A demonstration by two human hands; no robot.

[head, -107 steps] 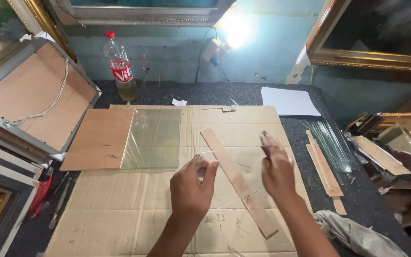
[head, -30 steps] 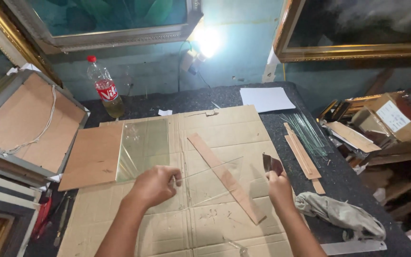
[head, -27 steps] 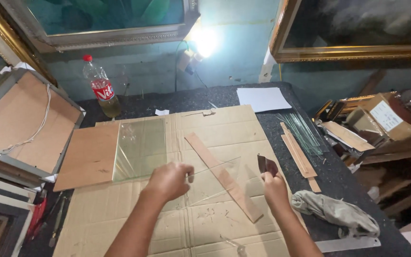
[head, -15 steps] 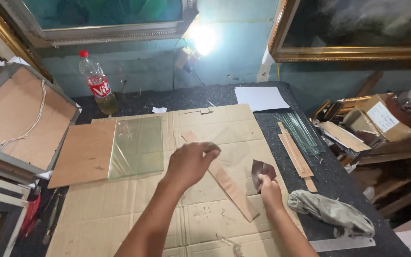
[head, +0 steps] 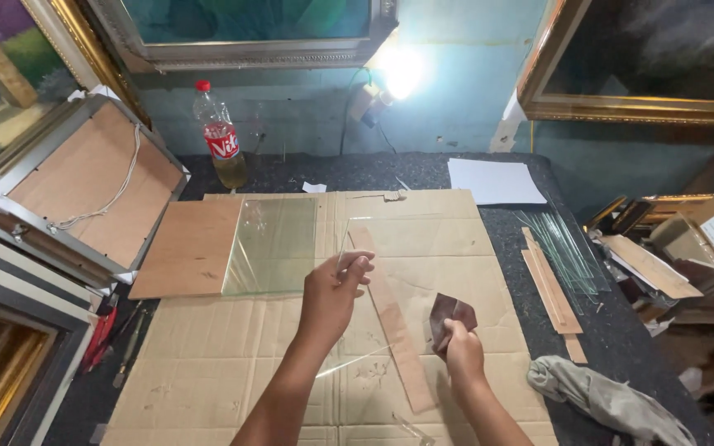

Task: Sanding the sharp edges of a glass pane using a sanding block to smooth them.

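The left hand has moved up and away from the person in the last moments, from low over the cardboard sheet to the far edge of a clear glass pane, and its fingers are now pinched on that edge. The pane looks tilted off the cardboard, its near edge showing as a bright line below the wrist, so by my reading it has just been lifted or is being steadied for work on its edge. The right hand has stayed near the wooden strip, just to its right, and is closed around a small dark brown folded piece, perhaps sandpaper. The strip lies under or against the pane, between the two hands. A second pane rests left of the strip on a brown board, well clear of both hands.
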